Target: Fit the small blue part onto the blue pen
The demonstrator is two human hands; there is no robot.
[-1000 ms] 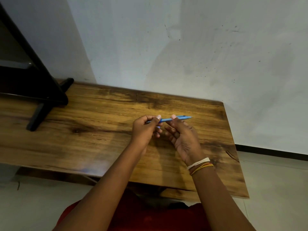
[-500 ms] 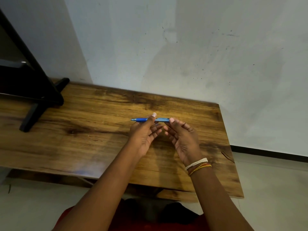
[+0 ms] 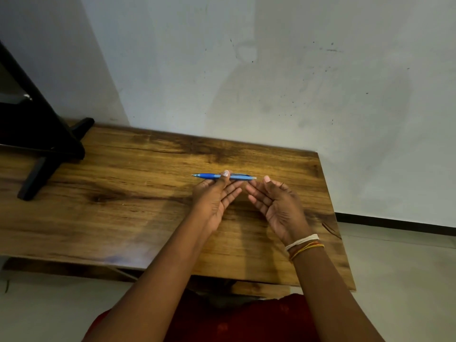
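my left hand [image 3: 214,201] pinches the blue pen [image 3: 223,176] level above the wooden table [image 3: 123,193], while my right hand [image 3: 278,206] hovers just beside it, fingers loosely spread, holding nothing.

no readable text, labels or numbers anywhere; any print on the blue pen [image 3: 223,176] is too small to resolve

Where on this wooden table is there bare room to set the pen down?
Bare wood lies between the black stand and the left hand, and along the table back edge by the wall. It is crowded mid-right, where the left hand holds the blue pen beside the right hand.
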